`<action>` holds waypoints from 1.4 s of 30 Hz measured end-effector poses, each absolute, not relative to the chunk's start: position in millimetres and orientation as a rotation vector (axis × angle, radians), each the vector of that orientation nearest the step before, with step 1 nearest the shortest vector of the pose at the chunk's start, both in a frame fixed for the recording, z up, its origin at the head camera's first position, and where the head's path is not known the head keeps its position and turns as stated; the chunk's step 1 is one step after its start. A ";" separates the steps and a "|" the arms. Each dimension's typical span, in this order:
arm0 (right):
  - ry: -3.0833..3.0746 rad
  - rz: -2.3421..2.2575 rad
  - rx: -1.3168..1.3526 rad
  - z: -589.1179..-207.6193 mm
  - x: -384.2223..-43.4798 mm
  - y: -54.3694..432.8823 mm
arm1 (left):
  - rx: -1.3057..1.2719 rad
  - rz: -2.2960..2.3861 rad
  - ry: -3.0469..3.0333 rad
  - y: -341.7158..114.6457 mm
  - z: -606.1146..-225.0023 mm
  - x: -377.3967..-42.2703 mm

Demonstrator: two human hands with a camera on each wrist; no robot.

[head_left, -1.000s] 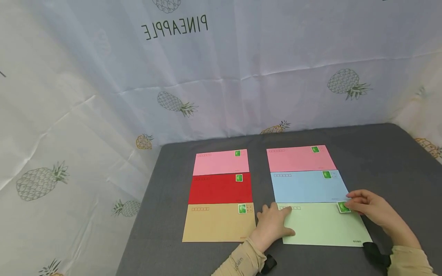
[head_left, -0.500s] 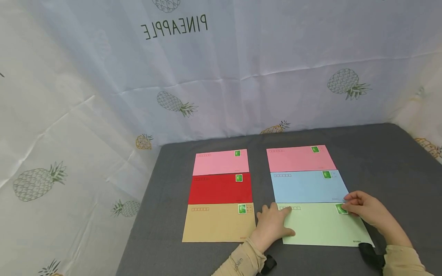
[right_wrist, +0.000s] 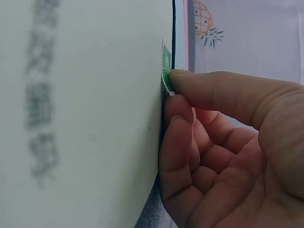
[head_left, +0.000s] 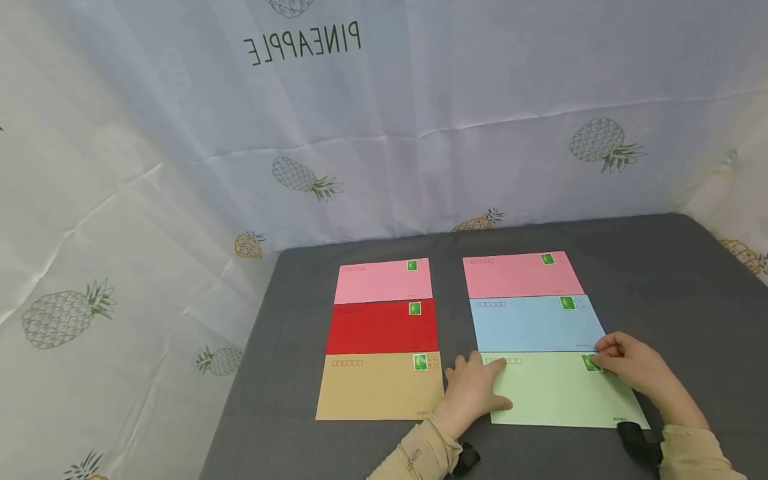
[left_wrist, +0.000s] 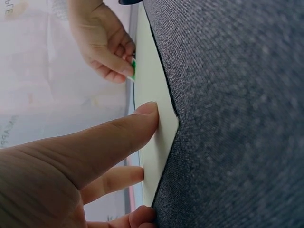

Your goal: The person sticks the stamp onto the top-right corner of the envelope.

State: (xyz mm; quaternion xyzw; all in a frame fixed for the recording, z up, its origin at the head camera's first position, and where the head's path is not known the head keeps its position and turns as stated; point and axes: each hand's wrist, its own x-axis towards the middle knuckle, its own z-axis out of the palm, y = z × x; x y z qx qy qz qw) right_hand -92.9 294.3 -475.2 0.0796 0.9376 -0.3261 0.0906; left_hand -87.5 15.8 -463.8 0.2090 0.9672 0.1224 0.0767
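Observation:
A pale green envelope lies flat at the front of the right column. My left hand rests on its left side with fingers spread, the thumb pressing the paper near a corner in the left wrist view. At the envelope's top right corner, my right hand pinches a green stamp with a white border between thumb and forefinger. In the right wrist view the stamp is slightly tilted at the envelope's surface; whether its far edge touches the paper I cannot tell. Fingertips hide part of it in the head view.
Behind the green envelope lie a blue envelope and a pink one, each bearing a green stamp. The left column has tan, red and pink envelopes, also stamped. A grey cloth covers the table; pineapple-print curtains surround it.
My right hand has shifted slightly left with the stamp over the green envelope's top right corner. The left hand has stayed in place.

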 end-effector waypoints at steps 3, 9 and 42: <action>2.798 -0.952 0.237 -474.6 -93.1 293.1 | 0.630 0.365 2.896 15.7 -463.2 -87.8; 2.807 -0.925 0.235 -474.4 -92.6 291.9 | 0.639 0.360 2.893 15.6 -462.7 -88.1; 2.786 -0.797 0.110 -470.9 -92.6 286.1 | 0.656 0.359 2.898 14.1 -464.8 -86.8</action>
